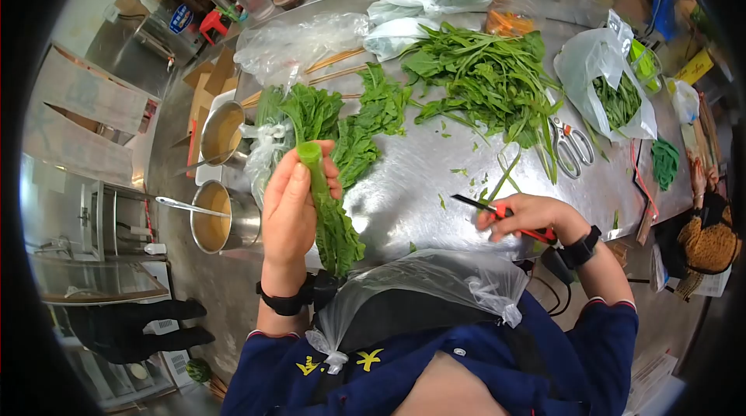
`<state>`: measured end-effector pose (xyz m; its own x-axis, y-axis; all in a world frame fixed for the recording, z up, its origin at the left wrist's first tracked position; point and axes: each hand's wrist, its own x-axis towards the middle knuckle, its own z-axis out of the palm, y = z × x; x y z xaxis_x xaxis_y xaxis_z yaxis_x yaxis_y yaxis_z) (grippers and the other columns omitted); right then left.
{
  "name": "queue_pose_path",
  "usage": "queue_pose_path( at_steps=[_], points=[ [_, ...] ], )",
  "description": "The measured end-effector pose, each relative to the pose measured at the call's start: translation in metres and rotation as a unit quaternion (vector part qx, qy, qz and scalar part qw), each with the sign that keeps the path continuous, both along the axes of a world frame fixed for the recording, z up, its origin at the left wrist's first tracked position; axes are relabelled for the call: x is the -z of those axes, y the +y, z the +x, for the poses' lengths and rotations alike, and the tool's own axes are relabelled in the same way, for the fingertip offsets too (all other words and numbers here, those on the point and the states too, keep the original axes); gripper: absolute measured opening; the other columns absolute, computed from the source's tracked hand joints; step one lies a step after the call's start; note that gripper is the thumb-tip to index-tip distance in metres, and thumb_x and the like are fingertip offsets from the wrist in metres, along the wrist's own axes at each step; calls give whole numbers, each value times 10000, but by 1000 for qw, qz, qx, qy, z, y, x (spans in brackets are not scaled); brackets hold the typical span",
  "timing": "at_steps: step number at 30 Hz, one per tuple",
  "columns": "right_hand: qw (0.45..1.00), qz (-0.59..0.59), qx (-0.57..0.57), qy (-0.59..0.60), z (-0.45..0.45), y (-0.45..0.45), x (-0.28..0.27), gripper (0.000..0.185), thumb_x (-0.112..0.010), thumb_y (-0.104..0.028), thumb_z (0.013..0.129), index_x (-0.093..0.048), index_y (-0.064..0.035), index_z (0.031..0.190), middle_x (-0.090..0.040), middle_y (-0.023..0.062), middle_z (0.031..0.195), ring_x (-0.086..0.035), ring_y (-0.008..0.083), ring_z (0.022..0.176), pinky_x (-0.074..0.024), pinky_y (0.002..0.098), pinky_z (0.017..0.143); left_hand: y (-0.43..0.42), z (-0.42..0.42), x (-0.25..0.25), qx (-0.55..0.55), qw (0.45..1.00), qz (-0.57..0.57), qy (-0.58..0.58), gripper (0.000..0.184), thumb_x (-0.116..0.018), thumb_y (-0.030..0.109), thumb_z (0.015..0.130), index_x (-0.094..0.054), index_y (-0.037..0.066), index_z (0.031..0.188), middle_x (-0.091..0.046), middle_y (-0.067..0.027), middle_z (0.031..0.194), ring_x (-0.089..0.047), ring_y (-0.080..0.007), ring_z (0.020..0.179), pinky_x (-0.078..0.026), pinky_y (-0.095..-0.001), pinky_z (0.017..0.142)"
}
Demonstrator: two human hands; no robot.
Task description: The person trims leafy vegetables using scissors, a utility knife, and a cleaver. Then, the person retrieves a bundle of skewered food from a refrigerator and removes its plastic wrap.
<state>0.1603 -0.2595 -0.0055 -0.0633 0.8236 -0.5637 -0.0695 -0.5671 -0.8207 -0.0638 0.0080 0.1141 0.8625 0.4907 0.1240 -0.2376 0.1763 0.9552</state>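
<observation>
– Caught the stalk point(332, 218) where, then?
– There in the left grip point(287, 194), clasped between thumb and fingers, with cut end up and leaves point(342, 249) dangling toward the body!
– And on the other side?
– Closed the right grip point(528, 215) round the knife point(540, 233), with blade angled over the tabletop point(412, 183), well apart from the stalk.
– Reached which step, at a guess?
– Looked like trimming or peeling, not yet touching blade to stalk, with greens point(377, 117) lying just beyond.
– And called for what next?
– Probably called for bringing blade to cut end, holding the stalk steady, and steering clear of the left grip!
</observation>
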Motion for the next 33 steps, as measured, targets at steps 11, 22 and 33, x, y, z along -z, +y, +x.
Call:
queue_pose_path(
  at_steps=[11, 22, 33],
  points=[
    [804, 122, 520, -262, 87, -28, -48, 371, -587, -188, 844, -497, -46, 1175, -613, 44, 875, -591, 78, 703, -373, 177, 496, -36, 38, -9, 151, 793, 589, -30, 378, -557, -22, 649, -613, 65, 1012, -520, -66, 942, -501, -246, 879, -363, -384, 873],
    [721, 152, 335, -588, 63, 52, -37, 293, -628, -95, 743, -596, -77, 1034, -620, 126, 977, -606, 284, 875, -484, 356, 740, -40, 34, 123, 313, 677, 666, -1, 330, -534, 64, 725, -607, 95, 1046, -539, -87, 1022, -512, -229, 1031, -354, -400, 950],
    [679, 229, 291, -634, 42, 126, -62, 134, -617, -62, 694, -614, -82, 826, -597, 69, 773, -589, 232, 653, -475, 351, 576, -28, 46, 67, 227, 861, 353, 287, 364, -594, 74, 779, -558, 55, 1141, -533, -109, 1144, -490, -235, 1111, -387, -383, 950]
  ],
)
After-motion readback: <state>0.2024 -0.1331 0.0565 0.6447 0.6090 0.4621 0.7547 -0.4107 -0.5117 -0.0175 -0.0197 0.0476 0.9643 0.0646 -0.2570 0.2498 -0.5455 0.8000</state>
